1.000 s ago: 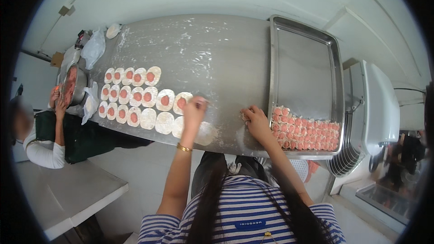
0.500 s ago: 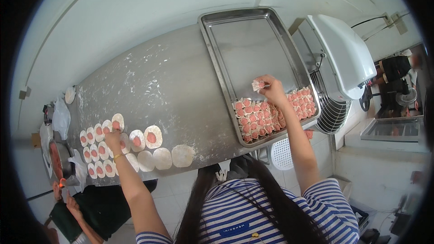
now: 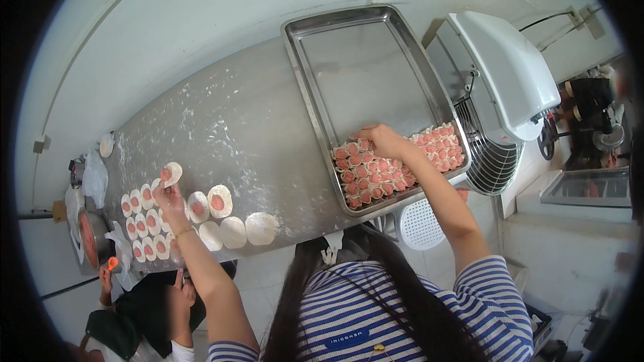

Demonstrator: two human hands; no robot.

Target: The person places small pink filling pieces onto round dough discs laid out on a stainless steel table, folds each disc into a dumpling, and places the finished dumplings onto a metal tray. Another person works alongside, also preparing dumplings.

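Note:
My left hand (image 3: 170, 198) pinches a round dough wrapper with pink meat filling (image 3: 174, 173), tilted up off the steel table. Around it lie rows of flat wrappers topped with meat (image 3: 215, 202), and a few bare wrappers (image 3: 260, 228) closer to me. On the right, my right hand (image 3: 384, 139) is over the large steel tray (image 3: 305, 74), its fingertips closed on an open-topped dumpling (image 3: 363, 144) at the left end of the far row. Packed rows of such dumplings (image 3: 376, 177) fill the near part of the tray; the fingers partly hide the one I hold.
A white machine with a wire guard (image 3: 500, 80) stands right of the tray. At the table's left end are a metal bowl of meat filling (image 3: 94, 234) and plastic bags (image 3: 94, 177). Another person (image 3: 144, 315) is at the near left with an orange-handled tool (image 3: 112, 263). A white perforated stool (image 3: 421, 226) stands below.
My right hand has lowered the dumpling from above the tray to the row's left end. My left hand has raised a filled wrapper off the table. The other person has leaned further into view.

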